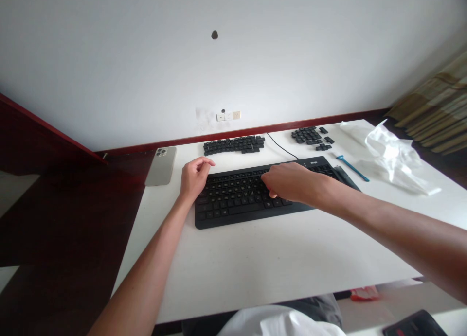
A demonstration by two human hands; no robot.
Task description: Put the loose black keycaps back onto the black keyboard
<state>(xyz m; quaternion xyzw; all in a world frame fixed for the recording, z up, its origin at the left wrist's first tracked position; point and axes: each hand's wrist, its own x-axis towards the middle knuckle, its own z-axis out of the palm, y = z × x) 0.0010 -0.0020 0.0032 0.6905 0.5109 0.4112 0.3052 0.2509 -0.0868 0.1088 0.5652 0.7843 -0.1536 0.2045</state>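
Note:
A black keyboard (242,208) lies on the white table in front of me, most of its keys in place. My left hand (194,179) is at its upper left corner, fingers curled in; anything between them is hidden. Over the right-middle keys, my right hand (286,180) is closed with its fingertips down on the keyboard, and whether it grips a key cannot be seen. Behind the keyboard are loose black keycaps (233,145) set close in rows. Another group of keycaps (305,135) lies at the back right.
A phone (160,167) lies face down at the left edge of the table (255,268). To the right are a blue-handled tool (353,168) and crumpled white plastic (392,156). The keyboard cable (282,147) runs toward the wall. A dark object (414,325) shows at the lower right.

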